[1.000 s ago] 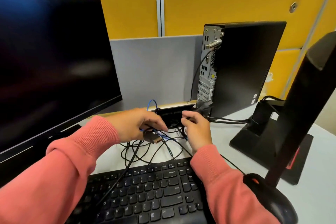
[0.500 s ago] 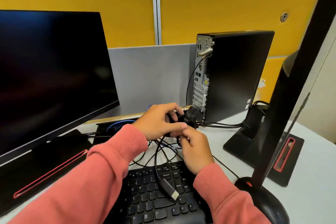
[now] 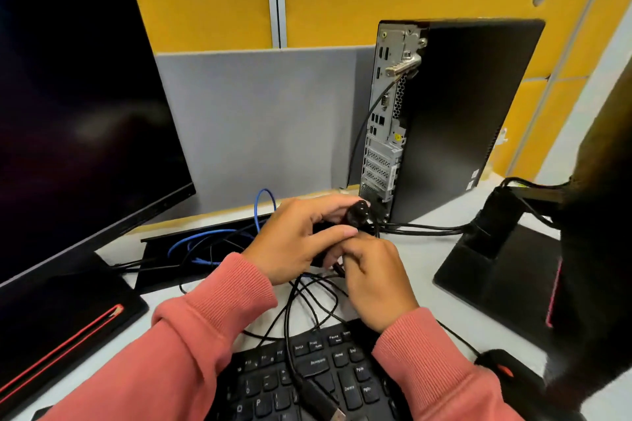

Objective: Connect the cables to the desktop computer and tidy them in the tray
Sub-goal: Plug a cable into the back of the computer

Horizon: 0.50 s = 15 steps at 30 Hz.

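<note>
The black desktop computer (image 3: 458, 113) stands upright with its rear port panel (image 3: 386, 120) facing me; one black cable runs down from a port there. My left hand (image 3: 294, 239) grips a black power plug (image 3: 357, 213) just in front of the tower's bottom corner. Close beneath it, my right hand (image 3: 372, 284) is closed around black cables. A tangle of black cables (image 3: 301, 304) lies between my hands and the keyboard, and a loose flat connector (image 3: 325, 403) rests on the keys. The black cable tray (image 3: 160, 260) holds a blue cable (image 3: 205, 243).
A black keyboard (image 3: 307, 376) sits at the front edge. A large dark monitor (image 3: 75, 113) and its base (image 3: 61, 328) fill the left. A second monitor's stand (image 3: 506, 270) and back stand at the right, with a mouse (image 3: 509, 372) below. A grey partition (image 3: 260, 126) backs the desk.
My hands came together and shifted right, from the tray toward the tower's bottom corner, and my left hand took up the black plug. The view tilted, showing more of the tray and blue cable.
</note>
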### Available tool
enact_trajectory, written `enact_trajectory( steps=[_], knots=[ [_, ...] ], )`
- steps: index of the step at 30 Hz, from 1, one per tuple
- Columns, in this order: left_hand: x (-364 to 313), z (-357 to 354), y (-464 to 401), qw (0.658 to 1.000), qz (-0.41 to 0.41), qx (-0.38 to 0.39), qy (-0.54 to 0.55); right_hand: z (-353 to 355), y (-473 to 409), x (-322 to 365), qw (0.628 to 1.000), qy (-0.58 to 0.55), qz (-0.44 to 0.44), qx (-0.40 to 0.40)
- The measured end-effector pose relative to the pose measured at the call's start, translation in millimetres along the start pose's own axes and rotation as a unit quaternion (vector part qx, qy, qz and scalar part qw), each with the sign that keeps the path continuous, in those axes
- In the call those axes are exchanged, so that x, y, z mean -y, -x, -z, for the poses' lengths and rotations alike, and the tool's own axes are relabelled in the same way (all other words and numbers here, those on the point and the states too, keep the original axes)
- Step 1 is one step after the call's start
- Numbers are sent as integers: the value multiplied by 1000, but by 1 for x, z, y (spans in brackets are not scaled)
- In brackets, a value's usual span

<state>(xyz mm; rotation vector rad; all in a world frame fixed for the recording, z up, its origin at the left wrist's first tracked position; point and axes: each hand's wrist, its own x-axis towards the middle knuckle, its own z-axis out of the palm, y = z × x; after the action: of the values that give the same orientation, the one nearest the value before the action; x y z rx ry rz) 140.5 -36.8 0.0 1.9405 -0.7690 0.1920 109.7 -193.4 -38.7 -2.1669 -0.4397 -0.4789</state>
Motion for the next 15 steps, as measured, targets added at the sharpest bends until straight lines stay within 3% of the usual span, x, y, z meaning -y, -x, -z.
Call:
enact_trajectory(
  steps=[5,15],
  knots=[
    [12,-2,3,999,-29,-26,29,2,-4,-7,996,-86,-15,-20],
    [18,-11,15,995,-4,-53,86,-7,3,-23,971,-209,-98,-58]
  ],
)
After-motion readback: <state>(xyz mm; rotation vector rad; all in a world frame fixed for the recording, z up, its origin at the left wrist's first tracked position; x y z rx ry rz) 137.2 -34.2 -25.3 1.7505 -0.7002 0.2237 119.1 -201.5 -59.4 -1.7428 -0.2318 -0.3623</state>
